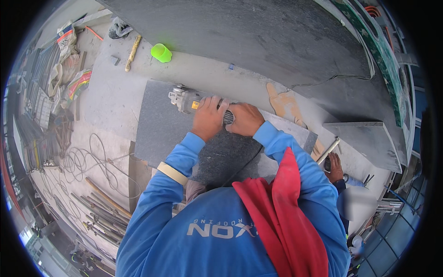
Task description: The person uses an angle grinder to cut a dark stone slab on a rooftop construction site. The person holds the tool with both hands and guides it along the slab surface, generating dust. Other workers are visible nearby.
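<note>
Both my hands are wrapped round an angle grinder [185, 100] with a silver-grey head and a yellow patch. My left hand [208, 117] grips its body just behind the head. My right hand [247, 119] closes on the dark rear end, close beside the left. Below the tool lies a dark grey stone slab [159, 124], its left part paler than the darker patch near me. The grinder's head is over the slab's far edge; whether its disc touches the stone is hidden. A dark cord [244, 164] trails toward my body.
A large dark slab [277, 41] stands beyond the work. A bright green cup [161, 53] and a stained stick [133, 53] lie far left. Cables [99, 161] and several pipes [99, 217] cover the left floor. At right, a co-worker's hand [334, 167] is near a smaller slab [369, 141].
</note>
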`<action>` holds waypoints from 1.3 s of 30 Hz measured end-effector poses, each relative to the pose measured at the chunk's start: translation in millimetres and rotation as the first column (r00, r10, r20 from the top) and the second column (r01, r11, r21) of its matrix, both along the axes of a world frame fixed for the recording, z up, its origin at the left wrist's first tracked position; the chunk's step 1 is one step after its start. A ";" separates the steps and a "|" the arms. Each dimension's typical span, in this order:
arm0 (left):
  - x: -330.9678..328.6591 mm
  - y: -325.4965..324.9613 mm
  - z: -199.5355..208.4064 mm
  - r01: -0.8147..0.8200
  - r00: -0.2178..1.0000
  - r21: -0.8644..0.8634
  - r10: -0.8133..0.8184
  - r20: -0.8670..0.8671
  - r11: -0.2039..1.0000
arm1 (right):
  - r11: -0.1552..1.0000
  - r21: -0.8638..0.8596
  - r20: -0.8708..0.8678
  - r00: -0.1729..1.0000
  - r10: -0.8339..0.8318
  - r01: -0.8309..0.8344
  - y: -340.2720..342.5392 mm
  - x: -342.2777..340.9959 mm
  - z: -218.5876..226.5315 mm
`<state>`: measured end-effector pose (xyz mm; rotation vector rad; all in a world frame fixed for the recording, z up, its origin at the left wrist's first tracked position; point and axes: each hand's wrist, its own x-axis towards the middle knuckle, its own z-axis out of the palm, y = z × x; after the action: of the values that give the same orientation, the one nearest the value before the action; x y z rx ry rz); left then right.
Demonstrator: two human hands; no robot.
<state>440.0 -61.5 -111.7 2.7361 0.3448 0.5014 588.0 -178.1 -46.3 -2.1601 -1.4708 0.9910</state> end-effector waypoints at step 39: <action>-4.8 14.7 -0.4 -0.007 1.000 -0.020 0.006 -0.021 1.000 | 1.000 -0.026 -0.018 1.000 0.011 -0.011 17.5 -3.2 -0.1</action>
<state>435.2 -46.8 -112.1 2.7234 0.3621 0.4681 584.8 -160.6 -46.5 -2.1574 -1.4708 1.0361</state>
